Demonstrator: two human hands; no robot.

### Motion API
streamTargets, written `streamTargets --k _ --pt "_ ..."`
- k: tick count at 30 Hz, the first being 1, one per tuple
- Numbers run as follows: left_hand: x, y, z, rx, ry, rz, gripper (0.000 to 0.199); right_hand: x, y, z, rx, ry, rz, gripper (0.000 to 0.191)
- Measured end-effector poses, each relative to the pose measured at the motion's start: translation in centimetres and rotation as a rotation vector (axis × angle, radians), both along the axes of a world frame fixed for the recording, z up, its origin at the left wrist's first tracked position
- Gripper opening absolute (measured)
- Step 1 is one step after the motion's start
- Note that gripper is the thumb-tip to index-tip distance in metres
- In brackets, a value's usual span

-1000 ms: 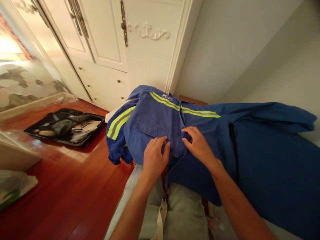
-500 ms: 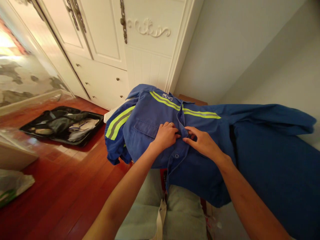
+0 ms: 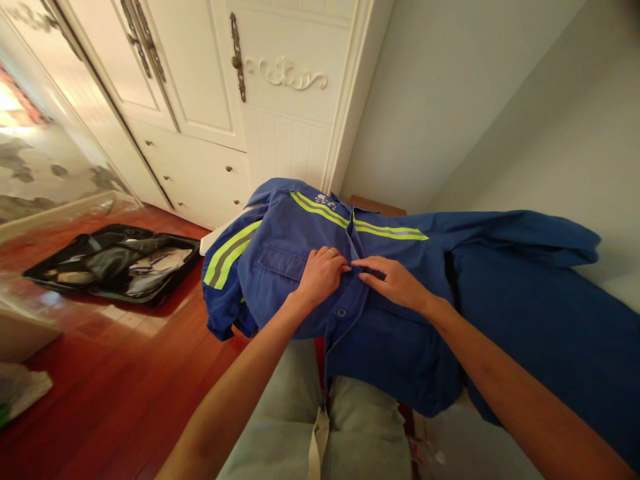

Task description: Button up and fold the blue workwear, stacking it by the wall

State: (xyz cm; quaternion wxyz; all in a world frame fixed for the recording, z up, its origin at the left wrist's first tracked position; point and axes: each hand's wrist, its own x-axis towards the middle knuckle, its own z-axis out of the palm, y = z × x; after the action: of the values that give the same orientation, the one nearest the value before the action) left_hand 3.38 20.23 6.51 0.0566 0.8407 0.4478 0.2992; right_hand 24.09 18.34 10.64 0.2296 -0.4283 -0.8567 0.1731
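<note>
blue long-sleeved work jacket with yellow-green stripes is under both hands, front up. left grip: fingers curled in at the front edge, closure and hold unclear. right grip: index and thumb narrowly apart at the same edge, can't tell if cloth is pinched. round blue button sits just wearer-side of the grips. best handling: light fingertip pinch close to the edge, layers flat, no tugging.

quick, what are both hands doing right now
Left hand: fingers curled, on the blue jacket's front edge; grip can't be told.
Right hand: partly open, fingertips at the same edge; grip can't be told.
</note>
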Motion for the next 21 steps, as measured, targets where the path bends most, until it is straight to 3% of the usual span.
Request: streamTargets --k 6,12,17,21 --pt "0.0 0.5 1.1 0.039 -0.119 -0.12 0.012 0.1 1.1 0.3 0.12 0.061 0.148 0.035" --pt "-0.6 1.5 0.0 -0.051 -0.209 -0.223 0.016 -0.2 2.7 0.5 0.217 0.046 0.206 0.024" --pt "-0.7 1.2 -0.4 -0.08 -0.158 -0.213 0.018 0.7 4.1 -0.2 0.073 0.093 0.333 0.017" --pt "-0.6 1.0 -0.2 -0.09 -0.119 -0.183 0.021 1.2 4.6 -1.8 -0.02 0.121 0.271 0.011"
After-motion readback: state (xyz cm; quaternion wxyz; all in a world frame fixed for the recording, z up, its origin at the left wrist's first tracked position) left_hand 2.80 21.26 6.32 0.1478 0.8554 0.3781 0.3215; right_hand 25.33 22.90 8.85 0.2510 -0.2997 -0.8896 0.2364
